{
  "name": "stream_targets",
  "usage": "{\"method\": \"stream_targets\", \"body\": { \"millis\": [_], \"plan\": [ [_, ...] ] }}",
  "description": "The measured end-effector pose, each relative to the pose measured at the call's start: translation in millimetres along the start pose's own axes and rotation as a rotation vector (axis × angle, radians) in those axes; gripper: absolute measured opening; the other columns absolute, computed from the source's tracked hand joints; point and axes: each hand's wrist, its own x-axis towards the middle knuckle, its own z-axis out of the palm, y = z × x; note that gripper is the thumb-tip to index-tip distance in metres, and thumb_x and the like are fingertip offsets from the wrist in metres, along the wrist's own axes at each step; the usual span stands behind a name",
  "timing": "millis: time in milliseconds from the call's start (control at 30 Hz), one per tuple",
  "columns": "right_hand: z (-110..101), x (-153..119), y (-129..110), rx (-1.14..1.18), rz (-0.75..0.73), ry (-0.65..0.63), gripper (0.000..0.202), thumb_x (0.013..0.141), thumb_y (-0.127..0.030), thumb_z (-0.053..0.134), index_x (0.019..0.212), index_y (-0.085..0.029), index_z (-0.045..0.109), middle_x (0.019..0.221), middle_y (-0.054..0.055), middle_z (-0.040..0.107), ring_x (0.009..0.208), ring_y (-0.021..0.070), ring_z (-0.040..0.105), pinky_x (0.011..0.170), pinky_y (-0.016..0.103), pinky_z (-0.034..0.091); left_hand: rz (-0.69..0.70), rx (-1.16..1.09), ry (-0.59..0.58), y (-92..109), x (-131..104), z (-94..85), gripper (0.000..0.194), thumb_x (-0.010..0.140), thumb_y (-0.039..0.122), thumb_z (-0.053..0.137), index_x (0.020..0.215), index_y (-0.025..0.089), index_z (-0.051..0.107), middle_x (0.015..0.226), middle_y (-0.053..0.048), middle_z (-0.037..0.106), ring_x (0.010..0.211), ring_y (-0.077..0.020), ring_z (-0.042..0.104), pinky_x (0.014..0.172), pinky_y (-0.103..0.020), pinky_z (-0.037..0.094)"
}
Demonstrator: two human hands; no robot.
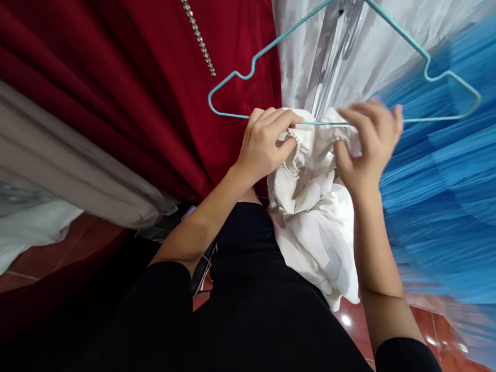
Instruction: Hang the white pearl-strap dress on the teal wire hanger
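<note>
A light teal wire hanger spans the top middle, its bottom bar crossing over a white garment trimmed with small pearl beads. My left hand is closed on the garment's beaded edge at the bar, fingers over the bar and thumb below. On the other side my right hand pinches the garment's other beaded edge by the bar; its fingertips are blurred. The garment hangs down between my forearms, bunched and wrinkled, against my black clothing.
Dark red fabric with a beaded strip hangs at the left, beside beige fabric. White fabric hangs behind the hanger, blue tulle at the right. Red floor tiles show below.
</note>
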Motion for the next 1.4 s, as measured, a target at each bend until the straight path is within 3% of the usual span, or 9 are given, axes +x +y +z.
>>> {"method": "stream_targets", "body": {
  "millis": [200,300,400,500,667,800,967,1233,1400],
  "plan": [
    [24,2,2,0.000,0.080,-0.101,0.027,0.097,-0.032,0.048,0.110,-0.027,0.071,0.098,0.006,0.064,0.105,0.0294,0.060,0.110,0.062,0.037,0.040,-0.132,0.244,-2,-23,-11.7,0.020,0.098,0.032,0.051,0.111,0.028,0.066,0.114,-0.002,0.072,0.115,-0.0245,0.066,0.114,-0.055,0.045],
    [24,-1,-2,0.018,0.096,-0.072,0.026,0.096,-0.032,0.049,0.108,-0.027,0.072,0.095,0.006,0.063,0.103,0.0282,0.060,0.109,0.059,0.037,-0.080,-0.278,0.523,-15,-43,-15.6,0.009,0.092,0.033,0.053,0.096,0.026,0.056,0.090,-0.003,0.061,0.088,-0.0196,0.064,0.084,-0.043,0.055],
    [22,0,-6,0.014,0.106,-0.068,0.025,0.094,-0.031,0.050,0.105,-0.027,0.072,0.091,0.005,0.061,0.100,0.0273,0.059,0.109,0.058,0.038,-0.332,-0.390,0.537,-43,-52,-16.9,0.019,0.081,0.025,0.055,0.092,0.026,0.040,0.075,0.002,0.044,0.063,-0.0134,0.050,0.059,-0.032,0.043],
    [21,1,-7,0.010,0.119,-0.064,0.024,0.093,-0.031,0.050,0.104,-0.027,0.072,0.088,0.004,0.060,0.097,0.0264,0.058,0.110,0.058,0.036,-0.435,-0.501,0.554,-79,-44,-26.4,0.027,0.074,0.011,0.054,0.087,0.024,0.035,0.068,0.006,0.032,0.055,-0.0076,0.038,0.056,-0.026,0.036],
    [20,2,-8,-0.008,0.100,-0.060,0.024,0.094,-0.030,0.051,0.104,-0.026,0.072,0.088,0.004,0.062,0.096,0.0255,0.058,0.108,0.056,0.037,-0.272,-0.439,0.817,-100,-1,-69.3,0.031,0.066,-0.006,0.052,0.080,0.019,0.040,0.081,0.003,0.036,0.065,-0.0043,0.041,0.064,-0.023,0.039],
    [19,-1,-16,-0.030,0.077,-0.078,0.025,0.098,-0.027,0.049,0.108,-0.027,0.072,0.093,0.003,0.064,0.097,0.0246,0.058,0.107,0.053,0.038,-0.158,-0.227,0.638,-68,35,-90.5,0.035,0.070,-0.012,0.054,0.086,0.018,0.045,0.091,0.003,0.048,0.059,-0.0026,0.040,0.056,-0.023,0.030],
    [22,-4,-15,-0.064,0.041,-0.053,0.026,0.100,-0.025,0.048,0.111,-0.027,0.071,0.095,0.002,0.065,0.096,0.0226,0.058,0.107,0.050,0.038,-0.144,-0.098,0.475,-43,62,-76.2,0.044,0.067,-0.015,0.061,0.090,0.019,0.047,0.076,0.008,0.046,0.056,-0.0044,0.044,0.053,-0.023,0.029],
    [20,-2,-3,-0.083,0.022,-0.053,0.025,0.101,-0.028,0.046,0.108,-0.025,0.070,0.092,0.003,0.062,0.096,0.0232,0.058,0.108,0.053,0.040,0.157,-0.288,0.516,-26,39,-46.8,0.027,0.081,0.002,0.056,0.101,0.021,0.056,0.102,-0.004,0.059,0.100,-0.0194,0.060,0.091,-0.037,0.050],
    [23,-3,-11,-0.100,0.079,-0.042,0.023,0.100,-0.030,0.049,0.108,-0.024,0.069,0.097,0.004,0.065,0.103,0.0260,0.060,0.112,0.056,0.039,0.139,-0.130,0.014,6,15,-13.0,0.020,0.105,0.031,0.046,0.122,0.025,0.055,0.119,-0.007,0.067,0.113,-0.0260,0.063,0.105,-0.045,0.047]
  ]
}}
